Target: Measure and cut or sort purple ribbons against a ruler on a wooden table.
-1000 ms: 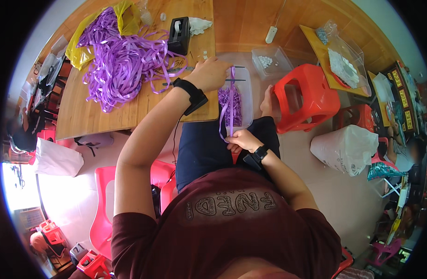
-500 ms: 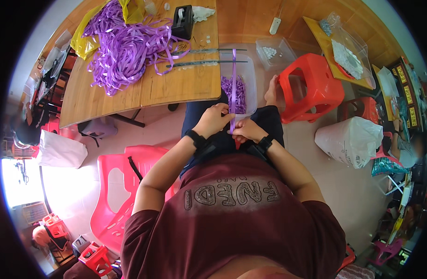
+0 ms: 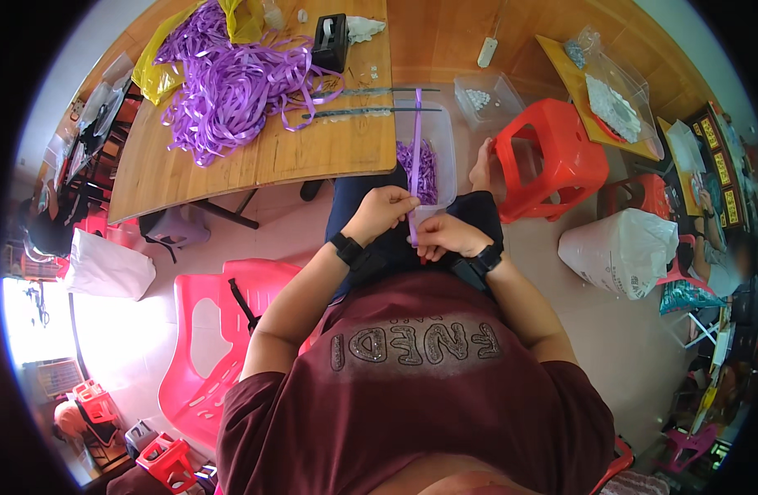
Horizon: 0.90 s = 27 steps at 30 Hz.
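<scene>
Here, the purple ribbon [image 3: 417, 144] runs near-vertically through the frame's centre, upward from the left hand [image 3: 385, 210] pinching it; the right hand [image 3: 453, 235] pinches it just below.

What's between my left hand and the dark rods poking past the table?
In the head view, a purple ribbon strip spans from your left hand to the rods, over a clear bin with purple ribbon pieces inside.

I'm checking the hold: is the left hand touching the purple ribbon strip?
Touching. The head view shows the left hand pinching the purple ribbon strip between thumb and fingers.
</scene>
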{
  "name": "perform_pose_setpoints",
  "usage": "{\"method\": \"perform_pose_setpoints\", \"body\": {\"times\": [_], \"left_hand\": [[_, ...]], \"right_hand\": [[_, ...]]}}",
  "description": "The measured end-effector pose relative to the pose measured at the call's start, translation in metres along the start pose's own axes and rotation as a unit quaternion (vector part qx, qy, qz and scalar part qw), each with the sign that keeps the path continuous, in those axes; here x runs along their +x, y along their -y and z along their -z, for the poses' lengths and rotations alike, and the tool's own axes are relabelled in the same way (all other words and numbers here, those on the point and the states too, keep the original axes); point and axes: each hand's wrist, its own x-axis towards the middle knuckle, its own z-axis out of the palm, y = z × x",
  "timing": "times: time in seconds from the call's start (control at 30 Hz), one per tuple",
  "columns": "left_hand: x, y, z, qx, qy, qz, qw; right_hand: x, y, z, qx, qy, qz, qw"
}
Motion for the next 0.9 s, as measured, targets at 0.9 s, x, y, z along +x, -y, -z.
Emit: {"method": "perform_pose_setpoints", "body": {"times": [0.9], "left_hand": [[-0.007, -0.004, -0.003, -0.021, -0.026, -0.004, 0.999]], "right_hand": [[0.109, 0.104, 0.042, 0.140, -0.298, 0.312, 0.891]]}}
